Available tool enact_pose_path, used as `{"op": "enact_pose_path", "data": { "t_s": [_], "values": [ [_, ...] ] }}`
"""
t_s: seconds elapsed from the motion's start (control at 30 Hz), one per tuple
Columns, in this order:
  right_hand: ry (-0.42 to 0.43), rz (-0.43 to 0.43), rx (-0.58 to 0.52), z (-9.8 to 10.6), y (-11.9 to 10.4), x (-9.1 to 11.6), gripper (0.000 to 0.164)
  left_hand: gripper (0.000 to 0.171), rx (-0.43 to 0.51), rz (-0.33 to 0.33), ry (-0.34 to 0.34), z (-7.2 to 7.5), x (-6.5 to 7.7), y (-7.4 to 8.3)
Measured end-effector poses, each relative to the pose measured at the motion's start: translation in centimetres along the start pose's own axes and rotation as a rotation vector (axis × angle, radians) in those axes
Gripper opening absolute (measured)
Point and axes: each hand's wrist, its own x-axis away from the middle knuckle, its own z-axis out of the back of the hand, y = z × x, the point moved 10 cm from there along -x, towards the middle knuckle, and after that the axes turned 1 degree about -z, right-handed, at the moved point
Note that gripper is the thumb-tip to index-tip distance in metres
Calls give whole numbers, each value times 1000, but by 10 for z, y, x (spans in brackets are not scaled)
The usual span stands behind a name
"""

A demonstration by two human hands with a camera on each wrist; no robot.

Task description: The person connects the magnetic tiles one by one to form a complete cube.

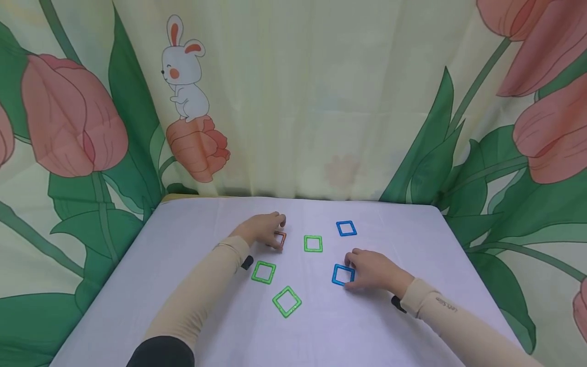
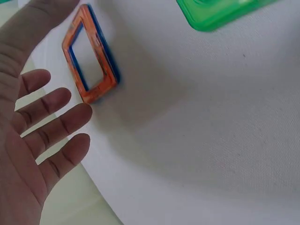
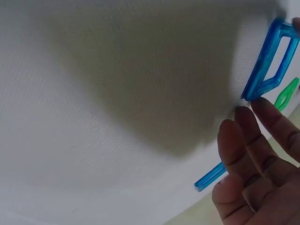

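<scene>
My left hand (image 1: 263, 229) reaches over an orange square magnetic tile (image 1: 283, 239) at the back left of the table. In the left wrist view the orange tile (image 2: 74, 64) lies on a blue one (image 2: 104, 44); the thumb is close to its top end and the fingers spread loosely beside it. My right hand (image 1: 373, 270) pinches a blue square tile (image 1: 337, 274) by two opposite edges, thumb on one and a fingertip on the other. The right wrist view shows this blue tile (image 3: 263, 61) tilted between the fingertips.
Another blue tile (image 1: 346, 234) lies farther back on the white table (image 1: 312, 336). Green tiles lie in the middle (image 1: 313, 250), below the left hand (image 1: 263, 281) and nearer the front (image 1: 287, 317). Behind the table's far edge hangs a printed curtain (image 1: 298, 102).
</scene>
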Motion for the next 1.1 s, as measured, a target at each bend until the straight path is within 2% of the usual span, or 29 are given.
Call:
{"op": "enact_pose_path", "data": {
  "t_s": [0.23, 0.43, 0.67, 0.93, 1.1],
  "values": [
    [-25, -21, -2, -5, 0, 0, 51, 55, 35, -28, -31, -3, -3, 7],
    [-7, -16, -19, -3, -3, 1, 51, 44, 93, -35, -34, -7, -3, 6],
    [27, -8, -10, -2, -3, 1, 49, 44, 120, -16, -27, -6, -4, 4],
    [18, -3, 15, -1, -3, -2, 50, 46, 149, -22, -45, -9, 0, 10],
    [20, -1, 7, 0, -3, -3, 50, 49, 153, -34, -15, -6, 3, 16]
  ]
}}
